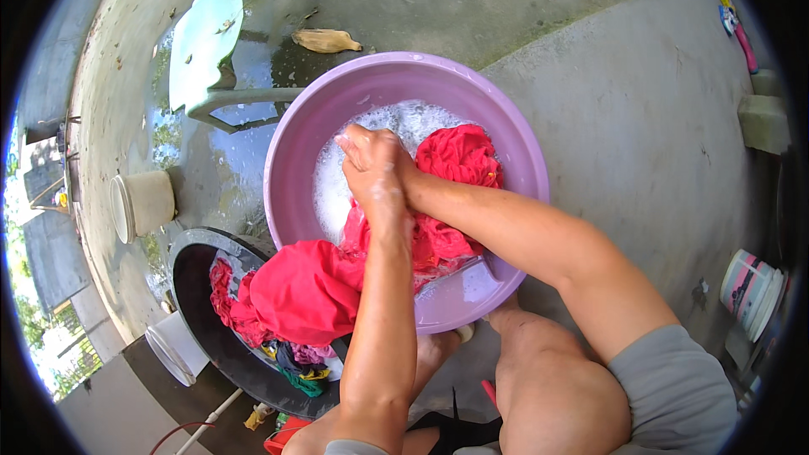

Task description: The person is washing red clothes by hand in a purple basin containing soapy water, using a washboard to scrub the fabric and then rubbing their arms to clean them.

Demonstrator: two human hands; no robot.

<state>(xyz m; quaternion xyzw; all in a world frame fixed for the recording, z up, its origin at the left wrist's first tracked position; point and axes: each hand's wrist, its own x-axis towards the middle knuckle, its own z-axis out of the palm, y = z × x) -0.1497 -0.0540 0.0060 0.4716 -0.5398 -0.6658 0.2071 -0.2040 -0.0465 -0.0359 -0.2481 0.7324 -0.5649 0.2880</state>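
My left hand (364, 172) and my right hand (387, 146) are pressed together, wet and sudsy, above a large purple plastic basin (531, 158). Their fingers are curled and partly hidden; whether cloth is gripped between them cannot be made out. Foamy water (404, 115) fills the basin's bottom. A bunched red cloth (460, 150) rests in it, right of my hands. More wet red fabric (442, 237) lies under my forearms. Red cloth (303, 287) also hangs over the basin's lower left rim into a black tub (218, 341).
Several coloured cloths (303, 360) lie in the black tub. A pale green plastic chair (208, 44) is tipped over on the wet concrete floor. A beige bucket (144, 202) and a white bucket (177, 347) are at left. Another bucket (751, 291) stands far right.
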